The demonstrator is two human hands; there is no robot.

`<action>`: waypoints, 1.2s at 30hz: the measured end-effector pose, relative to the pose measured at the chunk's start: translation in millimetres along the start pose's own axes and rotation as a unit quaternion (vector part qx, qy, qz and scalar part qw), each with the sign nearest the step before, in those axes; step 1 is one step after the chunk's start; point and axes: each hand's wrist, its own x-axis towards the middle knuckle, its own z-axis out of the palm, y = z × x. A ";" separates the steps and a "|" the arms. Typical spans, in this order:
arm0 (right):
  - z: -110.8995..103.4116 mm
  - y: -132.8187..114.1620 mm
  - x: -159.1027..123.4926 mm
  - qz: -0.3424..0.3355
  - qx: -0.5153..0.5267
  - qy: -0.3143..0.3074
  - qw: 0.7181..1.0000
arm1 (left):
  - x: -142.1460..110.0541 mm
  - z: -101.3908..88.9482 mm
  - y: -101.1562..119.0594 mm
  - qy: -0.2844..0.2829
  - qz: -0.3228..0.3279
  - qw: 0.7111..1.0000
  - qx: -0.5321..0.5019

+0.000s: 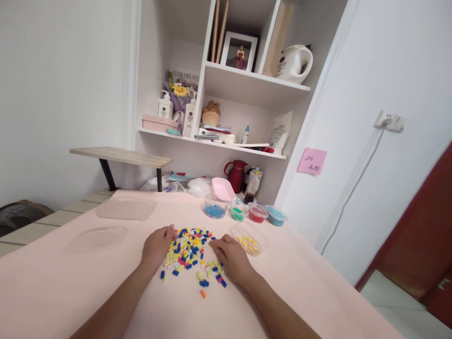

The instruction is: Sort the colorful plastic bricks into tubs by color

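Observation:
A spread of small toy building bricks (189, 249) in yellow, blue, white and pink lies on the pink tabletop between my hands. My left hand (157, 247) rests at the pile's left edge with its fingers curled together; what they hold, if anything, is hidden. On the other side, my right hand (233, 256) pinches thumb and fingers at the pile's right edge. Whatever is between those fingertips is too small to make out. Just beyond the right hand stands a clear plastic container (259, 235) with yellow bricks inside. One orange brick (203, 294) lies apart, nearer to me.
Clear tubs of blue pieces (214, 211), green pieces (238, 213), red pieces (257, 214) and light-blue pieces (276, 216) line the far edge. Transparent lids (125, 208) lie at left. Behind are a pink tray (223, 189), a red jug (236, 176) and shelves (243, 148).

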 end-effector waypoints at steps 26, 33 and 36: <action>-62.4 26.1 0.0 0.077 0.112 0.289 0.948 | 3.0 -3.1 0.7 -0.014 -0.006 1.000 -0.001; -56.9 30.3 -3.7 0.089 0.111 0.285 0.948 | 4.0 0.0 -2.8 0.001 0.006 1.000 -0.003; -42.5 4.8 -4.5 0.005 0.142 0.164 0.976 | 1.1 -1.1 -0.9 0.002 0.013 1.000 -0.003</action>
